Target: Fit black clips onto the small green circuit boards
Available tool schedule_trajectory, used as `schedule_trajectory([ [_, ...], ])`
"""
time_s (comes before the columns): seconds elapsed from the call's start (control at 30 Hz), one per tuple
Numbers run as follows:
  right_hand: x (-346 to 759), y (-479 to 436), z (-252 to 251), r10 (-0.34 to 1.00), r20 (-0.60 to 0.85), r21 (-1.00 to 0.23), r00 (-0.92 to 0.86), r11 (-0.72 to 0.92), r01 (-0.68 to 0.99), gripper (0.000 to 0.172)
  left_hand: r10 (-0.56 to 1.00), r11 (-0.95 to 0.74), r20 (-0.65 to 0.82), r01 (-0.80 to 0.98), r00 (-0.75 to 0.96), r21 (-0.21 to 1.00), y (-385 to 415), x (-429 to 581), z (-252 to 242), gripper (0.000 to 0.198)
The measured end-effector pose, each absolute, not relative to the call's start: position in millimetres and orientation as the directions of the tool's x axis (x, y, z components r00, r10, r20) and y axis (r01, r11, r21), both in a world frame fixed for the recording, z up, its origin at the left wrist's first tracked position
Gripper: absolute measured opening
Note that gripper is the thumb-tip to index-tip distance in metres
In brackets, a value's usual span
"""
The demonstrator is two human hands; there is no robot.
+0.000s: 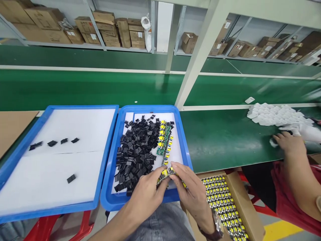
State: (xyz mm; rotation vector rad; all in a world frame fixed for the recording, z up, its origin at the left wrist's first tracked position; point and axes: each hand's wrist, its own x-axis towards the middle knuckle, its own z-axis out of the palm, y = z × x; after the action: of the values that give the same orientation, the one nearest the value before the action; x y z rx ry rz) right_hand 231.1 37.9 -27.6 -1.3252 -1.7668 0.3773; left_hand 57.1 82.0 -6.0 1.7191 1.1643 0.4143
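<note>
Both my hands are over the near edge of a blue-rimmed tray [184, 140]. Between them is a circuit board strip [165, 173] with yellow-topped components, tilted and partly covered by fingers. My left hand [148, 189] pinches its left end between thumb and fingers. My right hand [192, 191], a watch at its wrist, closes on the other end. Many small black folded pieces [137, 144] are heaped in the tray left of the hands. Beyond the fingers, green circuit board strips [164, 140] with yellow components lie on the tray's white liner.
At left, another blue-rimmed tray [104, 160] bears several black pieces. A carton [244, 204] packed with yellow-topped boards stands low at right. A co-worker's hand [291, 142] is near white honeycomb-like packing [278, 114]. A pale post [198, 53] rises behind the trays.
</note>
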Motion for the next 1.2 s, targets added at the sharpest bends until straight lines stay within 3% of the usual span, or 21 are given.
schedule_trajectory([
  [0.17,226,37,-34,0.851,0.526,-0.647,0.015,0.388,0.656,0.041,0.906,-0.084,-0.172,0.563,0.386,0.822,87,53,-21,0.041],
  [0.3,247,48,-38,0.931,0.275,-0.859,0.241,0.125,0.497,0.022,0.889,-0.098,-0.171,0.541,0.424,0.835,96,45,-18,0.039],
  [0.4,258,52,-37,0.982,0.119,-0.941,0.144,0.065,0.333,0.023,0.864,-0.086,-0.187,0.505,0.467,0.859,98,45,-12,0.054],
  [0.47,258,51,-34,0.994,0.106,-0.944,0.02,0.095,0.316,0.035,0.849,-0.143,-0.136,0.468,0.511,0.872,95,49,-11,0.048],
  [0.57,250,48,-32,0.982,0.178,-0.909,-0.064,0.189,0.372,0.048,0.855,-0.287,-0.003,0.477,0.519,0.831,88,56,-19,0.035],
  [0.77,232,42,-42,0.866,0.474,-0.723,0.161,0.279,0.632,0.041,0.874,-0.458,0.185,0.633,0.45,0.624,81,62,-36,0.029],
  [0.87,242,45,-48,0.867,0.478,-0.653,0.141,0.244,0.717,0.034,0.84,-0.509,0.132,0.682,0.526,0.525,92,67,-29,0.029],
  [1.0,270,50,-57,0.932,0.362,-0.542,-0.008,0.217,0.812,0.028,0.748,-0.572,-0.091,0.708,0.657,0.415,112,83,-15,0.037],
  [1.1,288,51,-62,0.953,0.271,-0.505,-0.137,0.262,0.823,0.029,0.702,-0.515,-0.202,0.683,0.683,0.518,120,87,-9,0.047],
  [1.2,294,50,-58,0.951,0.236,-0.526,-0.199,0.297,0.797,0.033,0.738,-0.292,-0.244,0.623,0.629,0.725,122,74,-8,0.059],
])
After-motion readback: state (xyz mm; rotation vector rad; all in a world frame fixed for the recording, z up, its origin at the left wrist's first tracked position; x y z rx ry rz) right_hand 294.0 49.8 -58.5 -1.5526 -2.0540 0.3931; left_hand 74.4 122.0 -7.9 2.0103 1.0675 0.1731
